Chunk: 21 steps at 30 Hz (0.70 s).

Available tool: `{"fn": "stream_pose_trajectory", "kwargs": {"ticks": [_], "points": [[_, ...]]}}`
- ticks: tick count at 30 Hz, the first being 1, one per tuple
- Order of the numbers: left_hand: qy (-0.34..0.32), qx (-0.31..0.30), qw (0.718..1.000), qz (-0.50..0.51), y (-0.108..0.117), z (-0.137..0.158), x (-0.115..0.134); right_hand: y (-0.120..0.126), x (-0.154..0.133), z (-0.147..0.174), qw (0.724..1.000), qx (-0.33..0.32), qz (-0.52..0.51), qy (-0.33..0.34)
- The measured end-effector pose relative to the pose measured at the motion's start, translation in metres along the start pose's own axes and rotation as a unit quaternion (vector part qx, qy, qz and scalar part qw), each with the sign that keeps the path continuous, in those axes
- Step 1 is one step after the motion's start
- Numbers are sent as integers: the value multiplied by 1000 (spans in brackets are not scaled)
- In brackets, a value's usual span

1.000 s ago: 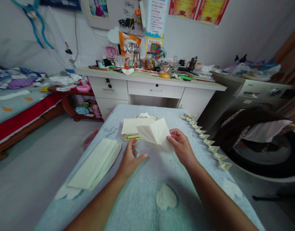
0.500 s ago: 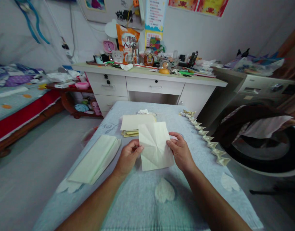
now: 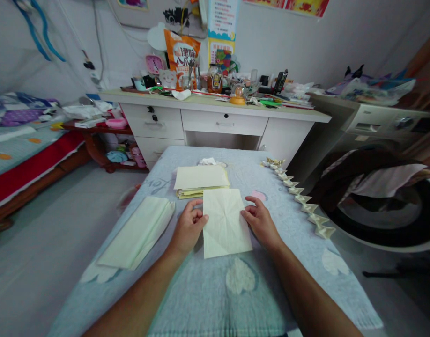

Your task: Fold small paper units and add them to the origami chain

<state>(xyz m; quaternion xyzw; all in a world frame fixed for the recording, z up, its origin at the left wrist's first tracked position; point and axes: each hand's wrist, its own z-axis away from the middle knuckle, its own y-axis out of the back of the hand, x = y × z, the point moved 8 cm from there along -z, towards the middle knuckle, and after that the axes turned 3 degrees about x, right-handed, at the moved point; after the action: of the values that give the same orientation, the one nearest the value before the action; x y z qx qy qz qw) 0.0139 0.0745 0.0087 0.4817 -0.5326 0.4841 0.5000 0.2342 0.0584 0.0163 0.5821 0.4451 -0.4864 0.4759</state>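
A creased square sheet of pale paper (image 3: 225,224) lies nearly flat above the cloth, its fold lines meeting near the middle. My left hand (image 3: 190,224) pinches its left edge, thumb on top and fingers curled beneath. At the right edge, the thumb of my right hand (image 3: 262,222) overlaps the paper and its index finger stretches beyond it. Just past the sheet sits a stack of paper (image 3: 201,178), pale on top with yellowish layers below. A folded pale green bundle of paper (image 3: 136,234) lies left of my left hand. A row of pointed folded paper pieces (image 3: 308,208) runs along the right side.
A blue patterned cloth (image 3: 187,299) covers the table. Behind it stands a white desk (image 3: 225,124) crowded with jars, a snack bag and small items. To the right is a washing machine (image 3: 369,124) with clothes in its open door; a bed (image 3: 32,145) is at left.
The sheet has come down flatter and nearer to me, and its upper edge no longer overlaps the stack as much. Both hands moved with it; the right index finger is now off the paper.
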Motion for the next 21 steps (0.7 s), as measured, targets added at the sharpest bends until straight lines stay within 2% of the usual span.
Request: {"fn": "stream_pose_trajectory", "kwargs": {"ticks": [4,8,10,13,17,19,21], "points": [[-13,9,1000,-13,3,-1,3,-2,5,-2,998,-10,-54,-25],[-12,18,1000,-20,6,-2,0,-4,3,-3,998,-37,-50,-1],[-11,17,999,-44,6,-3,-4,-5,0,-2,998,-57,-12,29],[-21,-2,992,-124,5,-3,-5,-8,-4,1,987,-82,117,73],[-54,-39,956,-287,-1,1,3,-11,-6,4,937,-91,314,120],[-53,-53,927,-367,-3,4,5,-11,-8,6,911,-92,379,137],[-57,-62,892,-445,-4,6,7,-12,-10,7,896,-101,410,139]]}}
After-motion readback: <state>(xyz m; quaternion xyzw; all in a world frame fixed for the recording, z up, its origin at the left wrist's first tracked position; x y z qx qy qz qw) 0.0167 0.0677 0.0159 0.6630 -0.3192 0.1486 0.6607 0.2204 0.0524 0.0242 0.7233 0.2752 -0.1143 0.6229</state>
